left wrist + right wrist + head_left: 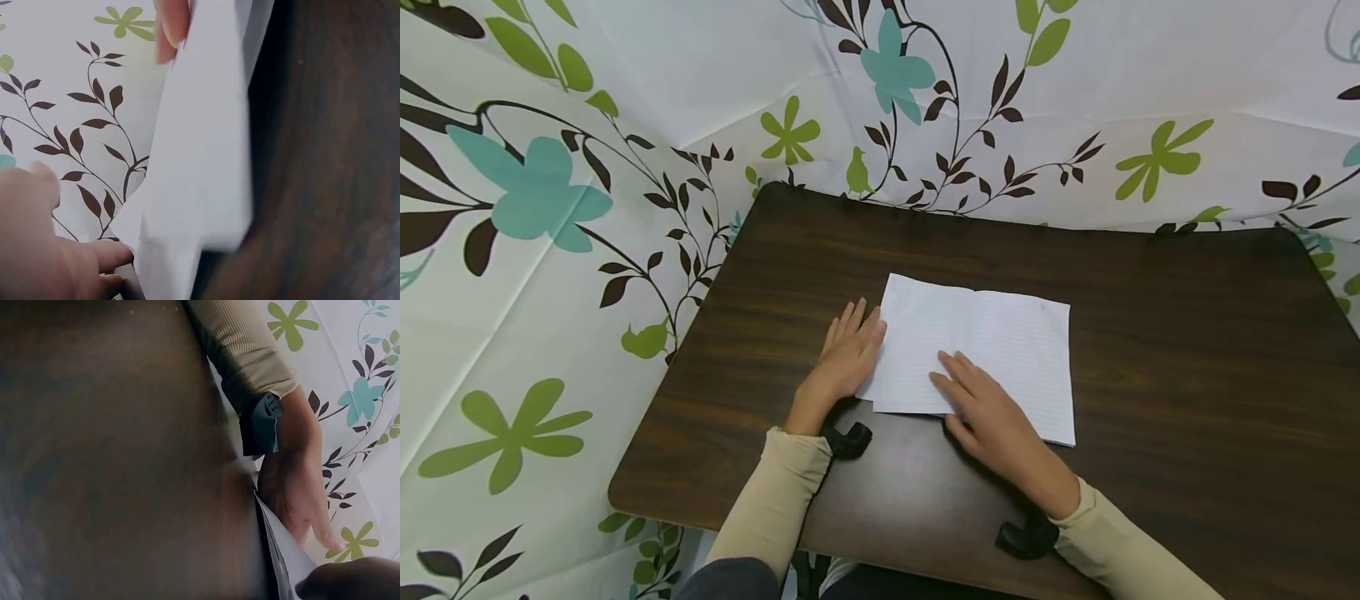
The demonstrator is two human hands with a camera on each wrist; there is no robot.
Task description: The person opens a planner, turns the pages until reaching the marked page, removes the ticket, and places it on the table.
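An open notebook point(1000, 358) with white lined pages lies on the dark wooden table, its fold running down the middle. My left hand point(847, 354) is at the left edge of the notebook, fingers extended forward. In the left wrist view the fingers of that left hand point(56, 244) are right at a corner of the pages. Over the lower middle of the spread, my right hand point(996, 421) has its fingers stretched out across the paper. Only a dark part of the right hand point(350, 580) appears in the right wrist view, at the bottom beside the page edges.
The brown wood-grain table point(1187, 375) extends around the notebook on all sides. A white sheet point(647, 50) printed with leaves and flowers hangs behind and to the left. Black wrist cameras point(1028, 536) sit under both wrists, near the tabletop.
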